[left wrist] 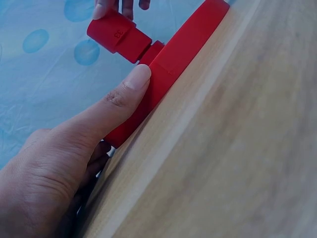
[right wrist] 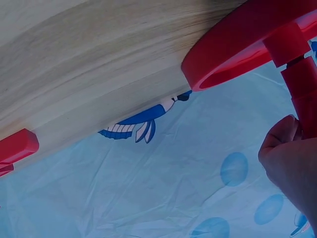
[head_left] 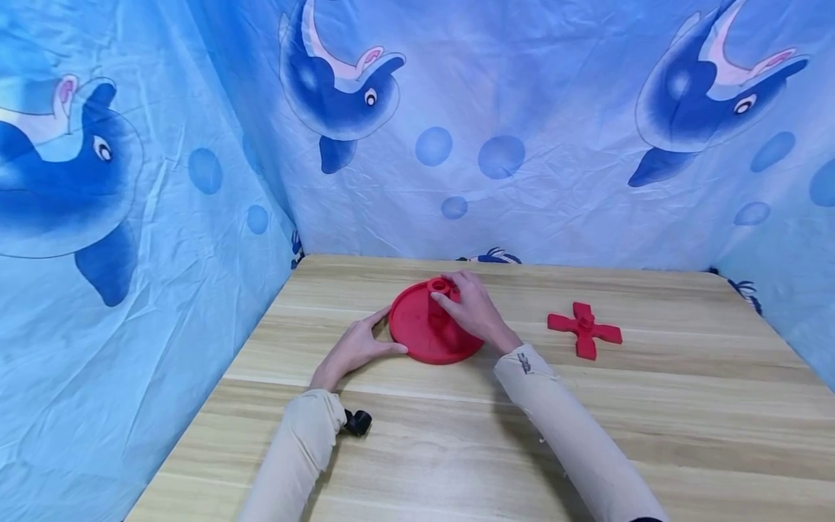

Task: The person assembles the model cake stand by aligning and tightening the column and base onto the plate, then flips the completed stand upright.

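A round red tray (head_left: pixel 411 330) with a raised rim lies on the wooden table. My left hand (head_left: pixel 355 349) grips its near left edge, thumb and fingers spread around the rim; the left wrist view shows the thumb (left wrist: pixel 136 79) on the rim's outer side. Over the tray, my right hand (head_left: pixel 475 308) pinches a hollow red cylinder (head_left: pixel 435 308) near its upper end. That cylinder bears the number 33 in the left wrist view, and its narrower lower end is right at a short red post (right wrist: pixel 286 43) rising from the tray.
A flat red cross-shaped piece (head_left: pixel 585 330) with a small central stub lies to the right of the tray. A black device (head_left: pixel 357 423) sticks out from the left wrist. Blue dolphin-print curtains (head_left: pixel 554 210) hang behind the table (head_left: pixel 417 457) and at its sides.
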Tool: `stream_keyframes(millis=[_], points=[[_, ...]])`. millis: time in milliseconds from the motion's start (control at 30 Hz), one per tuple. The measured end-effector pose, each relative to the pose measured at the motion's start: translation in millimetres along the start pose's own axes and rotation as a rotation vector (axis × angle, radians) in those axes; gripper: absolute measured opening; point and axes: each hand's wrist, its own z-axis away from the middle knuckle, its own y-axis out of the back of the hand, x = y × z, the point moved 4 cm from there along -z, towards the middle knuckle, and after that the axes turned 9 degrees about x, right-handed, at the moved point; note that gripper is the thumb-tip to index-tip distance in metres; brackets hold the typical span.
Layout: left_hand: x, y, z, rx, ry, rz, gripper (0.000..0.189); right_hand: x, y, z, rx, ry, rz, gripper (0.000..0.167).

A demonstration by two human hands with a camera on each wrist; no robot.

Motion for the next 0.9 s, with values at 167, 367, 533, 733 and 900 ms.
stream_keyframes(millis=[167,367,533,733,900], points=[[-0.1,1.0,0.4,-0.005,0.001,0.01,0.105,1.6,-0.3,0.0,-0.019,-0.019,-0.001,0.058],[0.7,1.7,0.8,-0.005,-0.002,0.008,0.105,0.2,-0.4,-0.4,-0.019,0.034,-0.009,0.054],[0.2,1.3,0.5,-0.006,-0.003,0.003,0.105,0.5,-1.4,-1.1,-0.018,0.04,-0.018,0.049],[0.2,0.4,0.2,-0.005,-0.001,0.001,0.106,3.7,-1.5,-1.0,-0.017,-0.014,-0.002,0.059],[1.3,0.5,-0.1,0.0,-0.003,-0.002,0.106,3.8,-0.4,-1.0,-0.021,0.019,-0.01,0.055]])
